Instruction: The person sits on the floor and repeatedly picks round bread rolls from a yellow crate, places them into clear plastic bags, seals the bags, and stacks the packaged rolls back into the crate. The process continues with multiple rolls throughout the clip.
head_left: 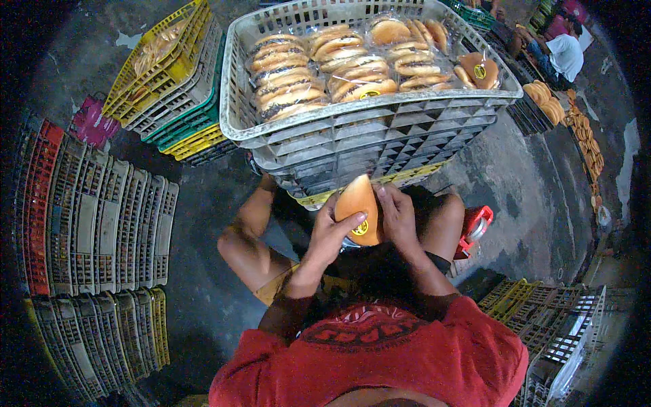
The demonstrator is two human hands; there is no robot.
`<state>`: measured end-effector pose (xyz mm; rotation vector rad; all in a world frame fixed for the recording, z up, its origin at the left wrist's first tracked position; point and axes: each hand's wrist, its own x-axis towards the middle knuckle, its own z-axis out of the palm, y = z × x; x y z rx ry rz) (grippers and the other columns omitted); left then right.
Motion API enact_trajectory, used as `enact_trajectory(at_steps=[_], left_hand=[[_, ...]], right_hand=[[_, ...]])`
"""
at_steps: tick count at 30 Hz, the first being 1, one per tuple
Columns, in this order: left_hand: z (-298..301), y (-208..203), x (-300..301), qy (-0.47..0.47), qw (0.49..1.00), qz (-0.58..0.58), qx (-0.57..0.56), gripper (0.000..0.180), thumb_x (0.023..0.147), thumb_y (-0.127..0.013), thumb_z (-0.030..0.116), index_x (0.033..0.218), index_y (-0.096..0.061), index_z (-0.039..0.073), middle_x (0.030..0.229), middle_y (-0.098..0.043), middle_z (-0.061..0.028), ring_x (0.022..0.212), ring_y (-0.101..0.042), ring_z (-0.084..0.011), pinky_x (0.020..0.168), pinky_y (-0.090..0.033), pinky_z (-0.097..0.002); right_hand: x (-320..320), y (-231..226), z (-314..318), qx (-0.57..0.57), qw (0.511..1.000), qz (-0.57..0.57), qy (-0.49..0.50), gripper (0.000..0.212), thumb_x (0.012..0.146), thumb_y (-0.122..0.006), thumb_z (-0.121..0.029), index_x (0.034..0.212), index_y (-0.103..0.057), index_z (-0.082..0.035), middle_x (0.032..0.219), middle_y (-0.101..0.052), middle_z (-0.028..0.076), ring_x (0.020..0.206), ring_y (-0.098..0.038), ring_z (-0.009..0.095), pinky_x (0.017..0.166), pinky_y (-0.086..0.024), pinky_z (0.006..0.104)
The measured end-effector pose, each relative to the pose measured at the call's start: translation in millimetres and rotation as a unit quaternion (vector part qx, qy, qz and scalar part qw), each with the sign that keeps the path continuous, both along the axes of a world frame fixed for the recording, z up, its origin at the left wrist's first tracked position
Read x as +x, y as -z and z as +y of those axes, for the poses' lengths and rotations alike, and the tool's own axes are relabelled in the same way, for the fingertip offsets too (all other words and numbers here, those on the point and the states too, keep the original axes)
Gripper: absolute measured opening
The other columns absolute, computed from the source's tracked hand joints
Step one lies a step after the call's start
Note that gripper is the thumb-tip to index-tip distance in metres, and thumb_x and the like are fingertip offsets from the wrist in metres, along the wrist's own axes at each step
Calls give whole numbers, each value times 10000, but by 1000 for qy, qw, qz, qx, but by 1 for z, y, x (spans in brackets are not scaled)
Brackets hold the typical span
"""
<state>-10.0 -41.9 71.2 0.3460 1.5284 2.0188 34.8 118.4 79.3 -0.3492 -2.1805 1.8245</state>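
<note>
A flat, golden-brown bun (355, 197) with a round yellow label is held upright over my lap, just in front of the crate stack. My left hand (327, 234) is closed around its left side, thumb pressed across its face near the label. At the bun's right edge my right hand (399, 216) is closed too, thumb and fingers pinched together there. The bun appears to be in clear wrapping, though the wrapping is hard to make out. Beyond my hands, a pale plastic crate (285, 139) holds rows of bagged buns (363, 74).
Yellow, grey and green crates (163, 88) stand stacked at far left. More crates line the left (88, 210) and lower right (542, 319). A red device with a round face (472, 232) sits by my right knee. Far right, a person (563, 54) sits near loose buns (586, 142).
</note>
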Motion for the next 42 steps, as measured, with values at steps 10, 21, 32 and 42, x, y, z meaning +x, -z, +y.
enact_trajectory(at_steps=[10,21,32,42], left_hand=[[0,-8,16,-40,993,4,108,645,746,-750,168,1303,-503,-45,1214,-591,-106,1119,-573,-191,1000,-429,-338],[8,-18,8,-60,989,78,114,671,738,-770,180,1307,-474,-16,1061,-593,-75,1015,-584,-175,943,-425,-294],[29,2,3,-119,992,44,-2,118,933,-597,80,971,-626,-28,890,-621,-46,862,-596,-156,785,-461,-274],[49,-5,14,-123,969,152,-153,168,887,-681,116,955,-686,-38,805,-705,-72,740,-616,-107,703,-483,-264]], right_hand=[[-5,-2,22,20,993,-6,-113,258,988,-505,-222,965,-629,3,817,-610,6,765,-533,97,679,-455,266],[11,-16,11,-46,989,92,-103,181,850,-681,-143,978,-661,-17,849,-568,31,836,-545,148,779,-443,283],[16,2,23,-83,993,29,-82,167,822,-721,-152,833,-684,10,814,-564,35,810,-534,147,737,-422,281],[20,5,20,19,996,61,66,158,797,-661,40,759,-515,-6,789,-528,29,769,-516,127,721,-428,259]])
